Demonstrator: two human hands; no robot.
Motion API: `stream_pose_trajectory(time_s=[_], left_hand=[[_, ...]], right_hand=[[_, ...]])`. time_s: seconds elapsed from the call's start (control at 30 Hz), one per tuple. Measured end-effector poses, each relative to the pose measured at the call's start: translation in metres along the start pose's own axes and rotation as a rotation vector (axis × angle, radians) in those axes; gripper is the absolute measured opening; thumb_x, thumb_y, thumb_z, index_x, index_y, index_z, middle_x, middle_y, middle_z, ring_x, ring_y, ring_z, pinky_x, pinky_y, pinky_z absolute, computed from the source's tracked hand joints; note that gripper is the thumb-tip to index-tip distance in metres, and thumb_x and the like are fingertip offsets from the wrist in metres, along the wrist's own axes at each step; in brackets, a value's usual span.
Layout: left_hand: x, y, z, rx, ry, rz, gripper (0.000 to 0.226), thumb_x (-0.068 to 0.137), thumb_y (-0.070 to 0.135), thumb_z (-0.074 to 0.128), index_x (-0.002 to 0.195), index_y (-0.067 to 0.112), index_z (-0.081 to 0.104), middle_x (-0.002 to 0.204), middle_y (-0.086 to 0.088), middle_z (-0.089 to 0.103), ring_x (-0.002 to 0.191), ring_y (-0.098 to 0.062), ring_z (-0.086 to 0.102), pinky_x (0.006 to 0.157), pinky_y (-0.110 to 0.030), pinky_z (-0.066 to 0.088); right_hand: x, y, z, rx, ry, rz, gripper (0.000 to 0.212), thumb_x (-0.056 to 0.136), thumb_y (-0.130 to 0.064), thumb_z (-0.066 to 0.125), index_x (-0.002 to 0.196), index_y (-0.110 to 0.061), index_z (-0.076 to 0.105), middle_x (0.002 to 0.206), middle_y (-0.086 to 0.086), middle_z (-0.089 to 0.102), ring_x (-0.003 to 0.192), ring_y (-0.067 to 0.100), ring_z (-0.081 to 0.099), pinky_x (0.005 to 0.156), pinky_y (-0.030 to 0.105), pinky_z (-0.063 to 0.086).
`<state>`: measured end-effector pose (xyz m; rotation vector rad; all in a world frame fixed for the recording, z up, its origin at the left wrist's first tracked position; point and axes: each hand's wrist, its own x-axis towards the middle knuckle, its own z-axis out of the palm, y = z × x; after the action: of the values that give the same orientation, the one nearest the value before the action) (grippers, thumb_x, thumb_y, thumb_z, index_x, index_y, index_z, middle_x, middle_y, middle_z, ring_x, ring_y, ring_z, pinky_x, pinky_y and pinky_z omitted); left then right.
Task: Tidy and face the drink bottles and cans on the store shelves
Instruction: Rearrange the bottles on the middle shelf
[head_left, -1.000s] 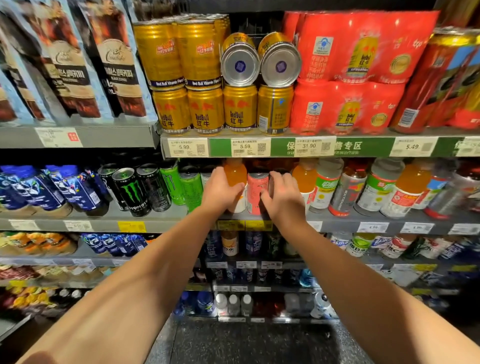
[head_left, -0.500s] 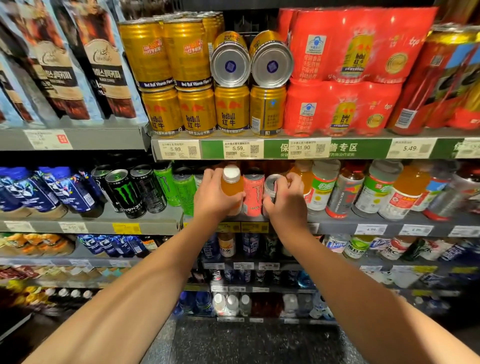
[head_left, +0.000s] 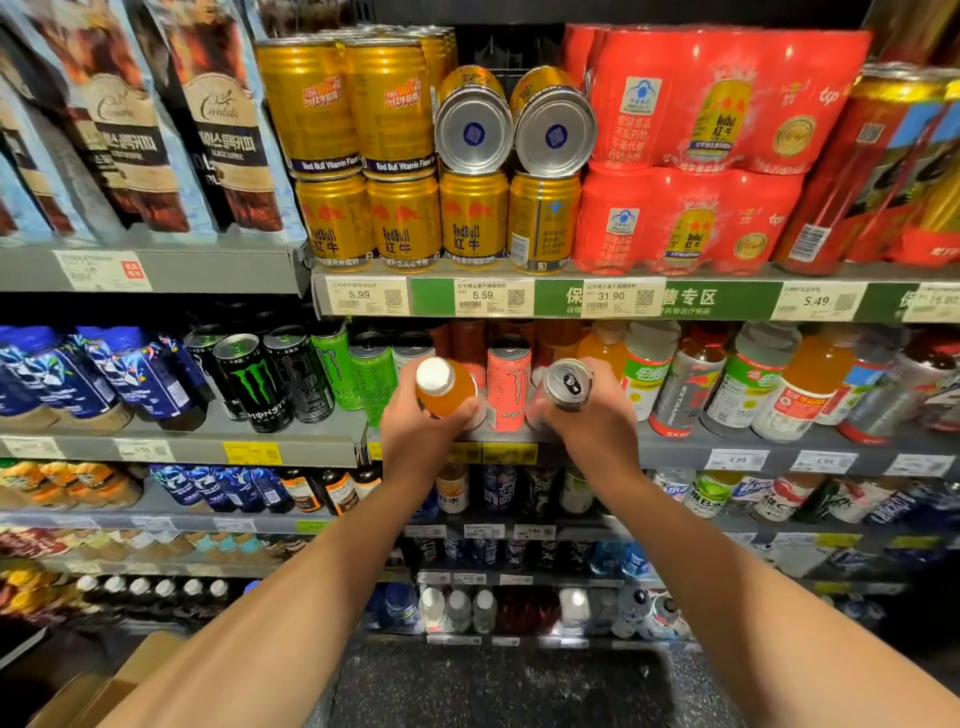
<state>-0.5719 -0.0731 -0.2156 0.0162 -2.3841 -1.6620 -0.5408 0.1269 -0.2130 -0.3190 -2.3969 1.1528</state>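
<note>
My left hand (head_left: 421, 441) grips an orange drink bottle (head_left: 445, 387) with a white cap, tilted toward me at the front of the second shelf (head_left: 322, 441). A silver-topped can (head_left: 566, 384) is held by my right hand (head_left: 587, 431), also tipped toward me. Between the two stands a pink Monster can (head_left: 509, 382), upright on the shelf. Black and green Monster cans (head_left: 262, 382) line the shelf to the left. Orange and red bottles (head_left: 753, 382) stand to the right.
The shelf above carries gold Red Bull cans (head_left: 405, 218), two of them lying on their sides (head_left: 514, 130), and red multipacks (head_left: 691, 156). Coffee pouches (head_left: 218, 135) hang upper left. Lower shelves hold more bottles. A cardboard box (head_left: 130, 680) sits at the bottom left.
Both hands reached into the second shelf, closed on the orange bottle and the can, and pulled them out toward me, tipping their tops forward.
</note>
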Motion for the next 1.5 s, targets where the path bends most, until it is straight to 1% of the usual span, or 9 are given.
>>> stream_pose_trajectory(time_s=[0.07,0.17,0.37,0.57,0.67,0.9,1.07,1.37,1.5], left_hand=[[-0.005,-0.003,-0.008,-0.073,0.051,-0.014,0.054,0.063,0.042,0.087,0.098,0.060,0.050,0.090,0.029,0.065,0.087,0.010,0.060,0.081,-0.038,0.056],[-0.010,-0.008,-0.017,-0.150,0.113,0.000,0.058,0.056,0.051,0.081,0.107,0.048,0.055,0.094,0.023,0.067,0.093,-0.010,0.065,0.080,-0.041,0.056],[-0.027,-0.020,-0.034,-0.162,0.257,0.025,0.047,0.064,0.033,0.085,0.101,0.023,0.059,0.079,0.017,0.068,0.071,0.002,0.064,0.061,-0.025,0.052],[-0.026,-0.028,-0.059,-0.123,0.275,0.023,0.042,0.072,0.025,0.090,0.099,0.022,0.058,0.076,0.013,0.066,0.067,0.006,0.062,0.054,-0.008,0.043],[-0.022,-0.030,-0.072,-0.137,0.259,0.002,0.041,0.073,0.020,0.088,0.102,0.018,0.059,0.075,0.013,0.064,0.066,0.008,0.061,0.053,-0.007,0.042],[-0.017,-0.051,-0.083,-0.138,0.137,-0.070,0.073,0.059,0.058,0.077,0.122,0.030,0.053,0.091,0.017,0.064,0.082,0.001,0.063,0.065,-0.031,0.054],[-0.015,-0.052,-0.078,-0.101,0.097,-0.042,0.054,0.076,0.025,0.086,0.114,0.025,0.048,0.084,0.015,0.061,0.072,0.012,0.061,0.057,-0.013,0.049],[-0.005,-0.047,-0.059,-0.105,0.071,-0.027,0.057,0.072,0.039,0.088,0.112,0.024,0.051,0.086,0.009,0.062,0.079,-0.014,0.063,0.064,-0.037,0.052],[-0.001,-0.049,-0.050,-0.073,0.067,-0.024,0.057,0.065,0.052,0.085,0.106,0.032,0.050,0.083,0.004,0.065,0.077,-0.020,0.066,0.062,-0.043,0.056]], right_hand=[[-0.008,-0.004,-0.005,0.040,0.058,-0.079,0.051,0.070,-0.028,0.085,0.112,-0.023,0.056,0.104,-0.007,0.062,0.097,0.020,0.060,0.079,0.038,0.052],[-0.018,-0.019,-0.013,0.079,0.069,-0.192,0.050,0.073,-0.025,0.087,0.111,-0.020,0.056,0.100,-0.006,0.062,0.092,0.019,0.060,0.079,0.035,0.051],[-0.026,-0.064,0.000,0.212,-0.107,-0.041,0.050,0.070,-0.039,0.083,0.110,-0.039,0.052,0.101,-0.011,0.066,0.093,0.011,0.065,0.080,0.044,0.057],[-0.011,-0.094,0.035,-0.078,-0.133,-0.150,0.057,0.075,-0.040,0.082,0.121,-0.021,0.055,0.110,-0.008,0.056,0.103,0.012,0.057,0.084,0.026,0.045],[0.001,-0.101,0.058,-0.251,-0.178,-0.139,0.063,0.077,-0.043,0.080,0.127,-0.011,0.057,0.117,0.003,0.056,0.112,0.023,0.055,0.087,0.032,0.044],[0.017,-0.114,0.085,-0.454,-0.134,-0.091,0.053,0.082,-0.049,0.074,0.108,-0.005,0.059,0.103,0.010,0.063,0.113,0.029,0.048,0.076,0.036,0.040],[0.028,-0.111,0.090,-0.562,-0.118,-0.073,0.049,0.082,-0.059,0.071,0.083,-0.012,0.055,0.090,0.009,0.064,0.106,0.032,0.050,0.087,0.038,0.038],[0.025,-0.093,0.085,-0.645,-0.140,-0.113,0.070,0.080,-0.070,0.064,0.120,-0.013,0.060,0.119,0.009,0.055,0.117,0.029,0.041,0.100,0.042,0.032],[0.015,-0.056,0.071,-0.191,0.082,-0.009,0.062,0.080,-0.046,0.071,0.128,-0.014,0.050,0.122,0.003,0.050,0.119,0.023,0.043,0.102,0.039,0.035]])
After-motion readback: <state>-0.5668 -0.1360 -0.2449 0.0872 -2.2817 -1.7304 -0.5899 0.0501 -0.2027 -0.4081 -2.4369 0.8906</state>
